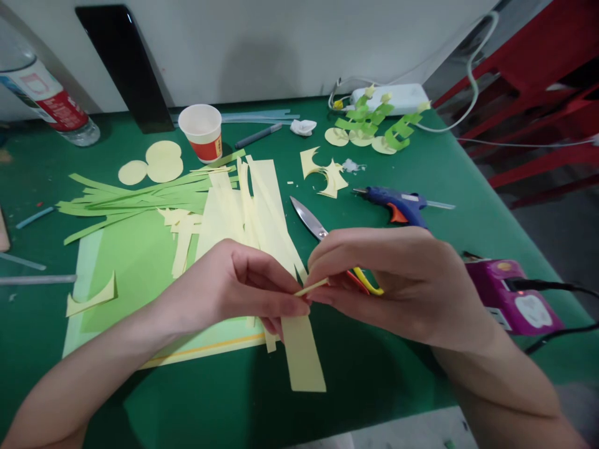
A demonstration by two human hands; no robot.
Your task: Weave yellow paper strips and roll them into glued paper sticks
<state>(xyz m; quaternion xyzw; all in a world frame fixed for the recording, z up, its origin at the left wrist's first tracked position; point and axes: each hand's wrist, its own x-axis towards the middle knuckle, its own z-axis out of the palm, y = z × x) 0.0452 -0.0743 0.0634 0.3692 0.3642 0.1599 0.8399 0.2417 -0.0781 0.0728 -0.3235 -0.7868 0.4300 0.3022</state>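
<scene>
My left hand (243,284) is closed in a pinch on a narrow pale-yellow paper strip (312,287). The fingertips of my right hand (397,274) meet the strip's other end, also pinched. Beneath the left fingers a wider pale-yellow paper piece (305,362) extends toward the table's front; whether that hand holds it too is hidden. Scissors (306,217) lie just behind my right hand, blades pointing away, their red and yellow handles partly covered by the fingers. Long pale-yellow strips (266,193) are spread behind both hands.
Left are green paper strips (140,196) and green sheets (126,268). A paper cup (201,134), bottle (60,103) and black phone (126,68) stand behind. Paper scraps (327,174), a glue gun (397,202), curled green paper pieces (365,118) and a purple power adapter (519,296) lie right.
</scene>
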